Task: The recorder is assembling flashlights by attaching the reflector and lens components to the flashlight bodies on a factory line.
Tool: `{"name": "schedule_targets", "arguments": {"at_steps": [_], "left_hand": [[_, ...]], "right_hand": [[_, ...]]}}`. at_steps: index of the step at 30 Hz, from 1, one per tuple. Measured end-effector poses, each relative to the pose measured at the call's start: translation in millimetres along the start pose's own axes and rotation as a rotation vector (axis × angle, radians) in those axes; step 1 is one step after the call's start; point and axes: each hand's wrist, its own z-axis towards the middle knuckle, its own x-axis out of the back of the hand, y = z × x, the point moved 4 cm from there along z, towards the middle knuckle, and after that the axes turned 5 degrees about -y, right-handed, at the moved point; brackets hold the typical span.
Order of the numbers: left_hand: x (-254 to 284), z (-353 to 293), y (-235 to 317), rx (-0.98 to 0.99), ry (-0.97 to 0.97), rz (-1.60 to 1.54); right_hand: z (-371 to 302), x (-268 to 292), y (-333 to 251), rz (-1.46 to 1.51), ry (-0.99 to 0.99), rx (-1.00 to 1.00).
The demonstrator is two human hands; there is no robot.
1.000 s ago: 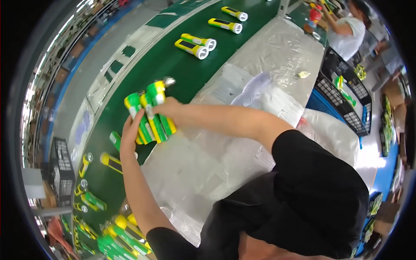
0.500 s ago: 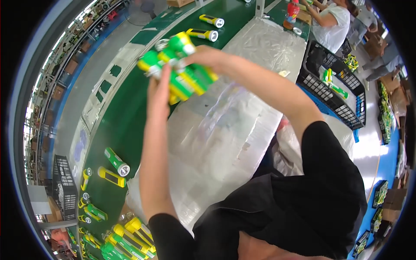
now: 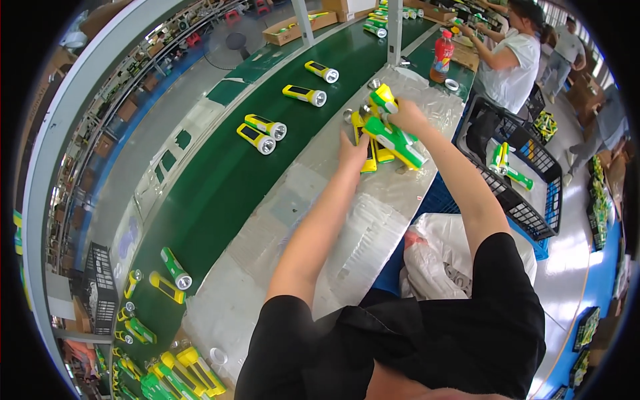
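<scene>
A bunch of several green and yellow flashlights is between my hands, over the plastic-covered bench (image 3: 313, 163). My right hand (image 3: 408, 117) is closed on the bunch from the right, near a yellow flashlight (image 3: 383, 99) at its top. A green flashlight (image 3: 395, 142) lies slantwise across the front. My left hand (image 3: 352, 153) grips the left side, with its thumb along a yellow flashlight (image 3: 368, 157) that has a dark panel. The fingers behind the bunch are partly hidden. I cannot tell whether the lowest flashlights touch the bench.
Along the green belt (image 3: 220, 200) lie loose flashlights, including a yellow pair (image 3: 261, 133). More flashlights (image 3: 190, 373) are heaped at lower left. A red-capped bottle (image 3: 441, 57) stands at the far end. To the right is a black crate (image 3: 520, 193) with flashlights; beyond, a person (image 3: 513, 63) works.
Both hands have carried the bunch of flashlights from over the green belt to the right, over the plastic-covered bench. The yellow pair on the belt now shows. The view has shifted too.
</scene>
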Motion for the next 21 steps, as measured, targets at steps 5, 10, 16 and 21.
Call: {"name": "schedule_targets", "arguments": {"at_steps": [5,10,16,21], "left_hand": [[-23,-33,-6,-0.159,-0.246,0.06],[-55,-99,55,-1.006,-0.168,0.799],[-87,-93,40,-1.265,-0.177,1.117],[-79,-85,44,-1.274,-0.216,1.23]], "right_hand": [[4,1,22,-0.077,0.101,-0.024],[13,-7,62,0.398,0.079,-0.21],[-8,-4,85,0.524,0.496,-0.172],[-59,51,33,0.826,0.427,-0.038]]}}
